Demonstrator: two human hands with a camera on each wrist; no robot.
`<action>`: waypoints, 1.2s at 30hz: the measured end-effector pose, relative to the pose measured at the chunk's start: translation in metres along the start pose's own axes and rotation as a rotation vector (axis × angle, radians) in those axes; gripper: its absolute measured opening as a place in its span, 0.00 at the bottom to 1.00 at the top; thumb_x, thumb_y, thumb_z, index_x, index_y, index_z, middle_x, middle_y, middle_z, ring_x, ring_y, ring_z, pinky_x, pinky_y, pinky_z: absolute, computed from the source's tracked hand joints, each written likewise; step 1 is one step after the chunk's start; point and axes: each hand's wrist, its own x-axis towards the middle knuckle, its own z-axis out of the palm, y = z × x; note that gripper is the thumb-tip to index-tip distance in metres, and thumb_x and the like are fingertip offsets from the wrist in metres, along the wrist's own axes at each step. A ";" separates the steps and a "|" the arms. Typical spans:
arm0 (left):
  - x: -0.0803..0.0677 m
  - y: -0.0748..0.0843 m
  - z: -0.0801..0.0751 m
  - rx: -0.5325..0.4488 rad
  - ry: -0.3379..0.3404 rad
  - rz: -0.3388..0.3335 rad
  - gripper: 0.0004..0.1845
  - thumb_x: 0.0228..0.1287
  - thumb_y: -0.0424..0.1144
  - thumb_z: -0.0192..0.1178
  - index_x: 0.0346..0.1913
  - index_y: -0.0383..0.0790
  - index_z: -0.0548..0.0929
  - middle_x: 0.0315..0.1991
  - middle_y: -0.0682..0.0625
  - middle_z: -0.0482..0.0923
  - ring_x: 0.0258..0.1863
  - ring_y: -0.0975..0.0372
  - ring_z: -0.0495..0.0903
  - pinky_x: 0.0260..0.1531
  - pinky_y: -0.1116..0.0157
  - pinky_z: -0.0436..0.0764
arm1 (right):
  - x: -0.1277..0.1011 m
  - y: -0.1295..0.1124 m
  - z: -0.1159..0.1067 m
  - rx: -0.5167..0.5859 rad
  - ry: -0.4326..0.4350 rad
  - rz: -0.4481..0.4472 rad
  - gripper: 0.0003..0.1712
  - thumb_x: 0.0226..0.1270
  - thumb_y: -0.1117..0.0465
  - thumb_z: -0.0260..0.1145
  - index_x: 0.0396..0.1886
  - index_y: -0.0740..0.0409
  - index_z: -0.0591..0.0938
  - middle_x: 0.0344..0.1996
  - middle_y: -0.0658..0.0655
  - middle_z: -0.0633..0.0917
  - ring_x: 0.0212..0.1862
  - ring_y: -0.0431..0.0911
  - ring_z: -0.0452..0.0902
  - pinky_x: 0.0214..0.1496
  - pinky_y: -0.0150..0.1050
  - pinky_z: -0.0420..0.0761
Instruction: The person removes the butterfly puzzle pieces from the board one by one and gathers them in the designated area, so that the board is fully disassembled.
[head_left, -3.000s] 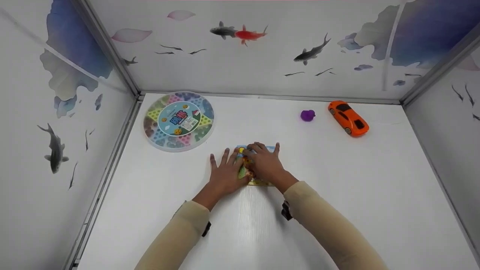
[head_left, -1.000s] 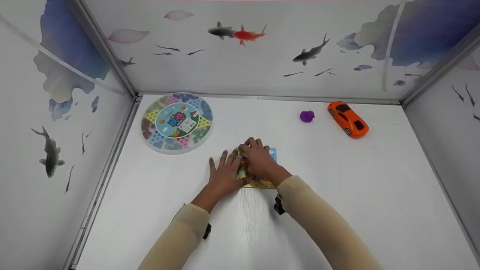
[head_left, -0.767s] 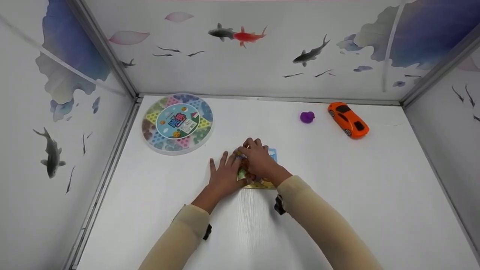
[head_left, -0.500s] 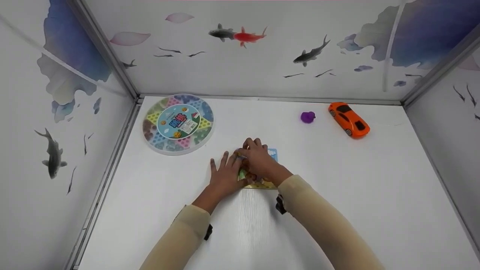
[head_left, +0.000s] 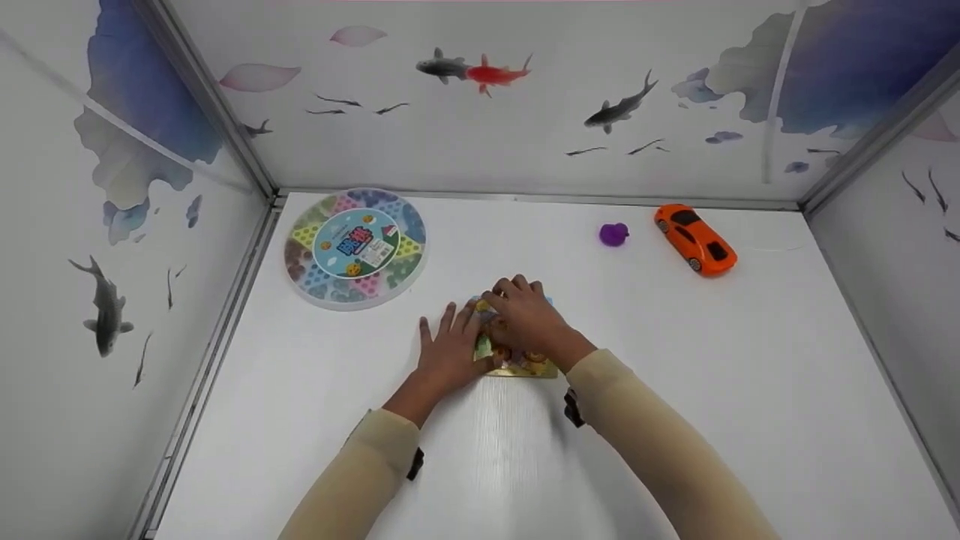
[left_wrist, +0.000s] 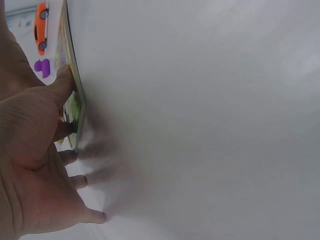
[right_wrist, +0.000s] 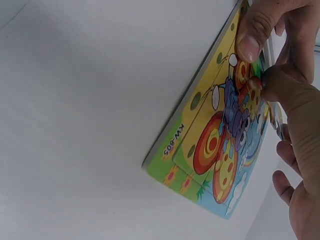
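Both hands cover most of the puzzle board (head_left: 525, 366), so its far pieces perhaps stay hidden.
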 end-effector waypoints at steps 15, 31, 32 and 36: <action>0.003 -0.001 0.003 -0.053 0.028 0.006 0.48 0.73 0.64 0.69 0.87 0.49 0.64 0.91 0.46 0.53 0.91 0.42 0.49 0.83 0.23 0.46 | -0.047 0.070 -0.008 0.127 0.016 0.195 0.28 0.76 0.55 0.74 0.72 0.54 0.84 0.67 0.61 0.84 0.69 0.61 0.77 0.75 0.69 0.73; 0.004 0.000 0.002 -0.038 0.003 -0.013 0.49 0.74 0.65 0.67 0.88 0.49 0.63 0.92 0.46 0.51 0.92 0.43 0.47 0.84 0.25 0.45 | -0.086 0.115 -0.006 0.210 -0.001 0.305 0.19 0.77 0.56 0.73 0.63 0.56 0.90 0.66 0.60 0.85 0.68 0.60 0.78 0.76 0.72 0.72; 0.004 0.000 0.001 -0.039 0.003 -0.012 0.49 0.74 0.65 0.68 0.88 0.49 0.63 0.92 0.46 0.52 0.92 0.43 0.47 0.84 0.25 0.45 | -0.087 0.115 -0.006 0.205 0.000 0.302 0.19 0.77 0.56 0.73 0.62 0.56 0.91 0.66 0.60 0.85 0.68 0.59 0.78 0.75 0.72 0.72; 0.004 0.001 0.000 -0.050 0.008 -0.004 0.48 0.73 0.64 0.68 0.88 0.48 0.64 0.92 0.46 0.52 0.91 0.42 0.48 0.84 0.24 0.45 | -0.088 0.117 -0.005 0.183 0.005 0.283 0.18 0.77 0.55 0.73 0.61 0.56 0.92 0.66 0.60 0.86 0.68 0.60 0.79 0.75 0.73 0.73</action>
